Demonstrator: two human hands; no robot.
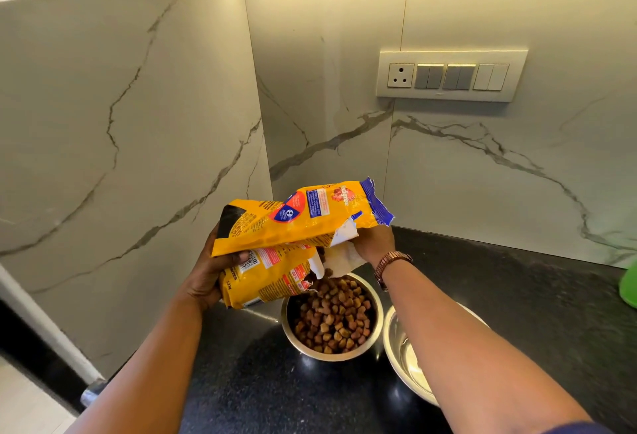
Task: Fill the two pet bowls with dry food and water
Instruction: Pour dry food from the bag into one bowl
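A yellow dry-food bag [296,223] is tipped on its side above a steel bowl [293,333]. Brown kibble [332,316] fills that bowl, and a few pieces hang at the bag's torn mouth. My left hand [206,278] grips the bag's bottom end. My right hand [374,244] holds the torn open end from underneath. A second steel bowl [401,354] stands right beside the first, on its right; my right forearm hides much of it, and the part I see holds no kibble.
Both bowls stand on a black speckled counter [517,296] in a corner of white marble walls. A switch and socket plate [448,76] is on the back wall. A green object [629,287] shows at the right edge. The counter's left edge drops to the floor.
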